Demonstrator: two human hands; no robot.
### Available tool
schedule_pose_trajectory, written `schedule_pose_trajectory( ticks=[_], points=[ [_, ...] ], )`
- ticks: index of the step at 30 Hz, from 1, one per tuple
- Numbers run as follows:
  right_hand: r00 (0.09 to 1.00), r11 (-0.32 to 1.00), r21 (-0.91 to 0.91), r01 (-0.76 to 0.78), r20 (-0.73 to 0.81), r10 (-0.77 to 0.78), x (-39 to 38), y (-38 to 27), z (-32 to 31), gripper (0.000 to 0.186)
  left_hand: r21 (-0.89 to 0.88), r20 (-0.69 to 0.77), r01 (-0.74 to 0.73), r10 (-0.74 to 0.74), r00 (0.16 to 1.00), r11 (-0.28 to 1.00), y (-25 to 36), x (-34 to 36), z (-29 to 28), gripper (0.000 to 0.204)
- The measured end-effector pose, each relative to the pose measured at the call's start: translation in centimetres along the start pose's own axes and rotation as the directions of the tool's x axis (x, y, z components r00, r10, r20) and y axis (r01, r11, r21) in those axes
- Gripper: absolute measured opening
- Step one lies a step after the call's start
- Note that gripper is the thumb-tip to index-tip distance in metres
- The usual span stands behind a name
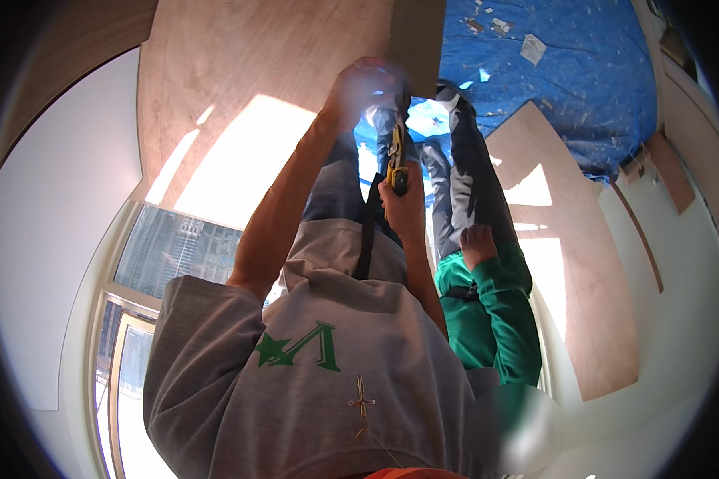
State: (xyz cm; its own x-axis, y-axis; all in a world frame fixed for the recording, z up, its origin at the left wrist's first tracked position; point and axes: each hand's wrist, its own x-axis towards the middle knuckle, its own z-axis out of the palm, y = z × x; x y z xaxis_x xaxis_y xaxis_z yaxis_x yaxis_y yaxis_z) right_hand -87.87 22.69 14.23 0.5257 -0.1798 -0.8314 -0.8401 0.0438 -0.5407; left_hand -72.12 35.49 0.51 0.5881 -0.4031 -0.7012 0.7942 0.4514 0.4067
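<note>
Left arm: extended to upper centre; left hand (pixel 353 89) at the lower edge of the wooden board (pixel 272 48), blurred, finger closure cannot be determined. Right hand (pixel 404 211): centre, fingers wrapped around the yellow-handled tool (pixel 399 177), which points upward.

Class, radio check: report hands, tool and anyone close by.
Left hand: at edge of wooden board, blurred, grip unclear.
Right hand: closed round yellow-and-black tool.
Co-worker in green: close on right.
</note>
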Motion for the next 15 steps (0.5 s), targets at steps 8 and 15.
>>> schedule_pose_trajectory(
  ticks=[8, 15],
  points=[
    [1.000, 1.000, -0.009, 0.010, 0.001, -0.010, 0.74, -0.11, 0.08, 0.035, 0.004, -0.004, 0.040, -0.040, 0.999, 0.999, 0.42, -0.23, 0.15, 0.029],
    [1.000, 1.000, -0.013, 0.009, -0.001, -0.009, 0.88, -0.26, 0.18, 0.035, 0.070, 0.018, 0.010, -0.011, 1.000, 0.997, 0.25, -0.22, -0.09, 0.029]
  ],
)
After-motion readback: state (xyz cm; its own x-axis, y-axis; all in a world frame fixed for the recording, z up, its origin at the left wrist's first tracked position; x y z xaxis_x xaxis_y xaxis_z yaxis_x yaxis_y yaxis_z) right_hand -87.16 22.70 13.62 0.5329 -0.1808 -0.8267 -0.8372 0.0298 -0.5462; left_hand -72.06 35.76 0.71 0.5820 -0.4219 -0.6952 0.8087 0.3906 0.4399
